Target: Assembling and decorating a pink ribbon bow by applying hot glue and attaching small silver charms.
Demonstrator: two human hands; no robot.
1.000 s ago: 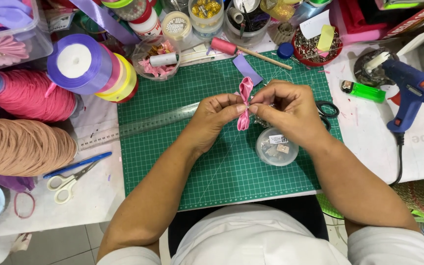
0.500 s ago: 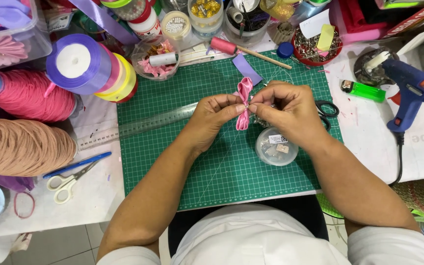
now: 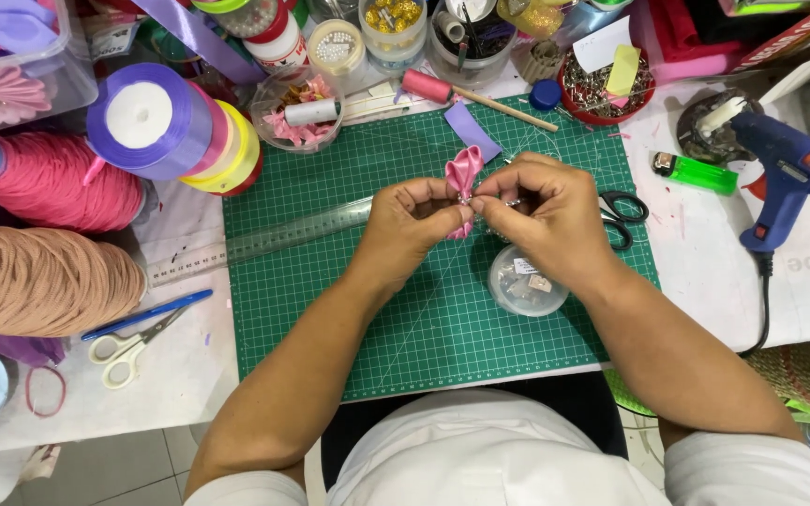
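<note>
Both forearms enter from six o'clock and converge over the green gridded cutting mat (image 3: 358, 309). The left hand (image 3: 414, 220) is curled, knuckles up, fingertips pinched on the folded pink satin ribbon piece (image 3: 464, 173). The right hand (image 3: 546, 220) meets it from three o'clock, thumb and forefinger closed on the same ribbon piece, which stands upright at twelve o'clock of the hands, above the mat's upper centre. A small clear round plastic container (image 3: 525, 281) sits at five o'clock, just under the right wrist. A clear plastic ruler (image 3: 264, 239) lies at nine o'clock. Black-handled scissors (image 3: 622, 215) lie at three o'clock.
</note>
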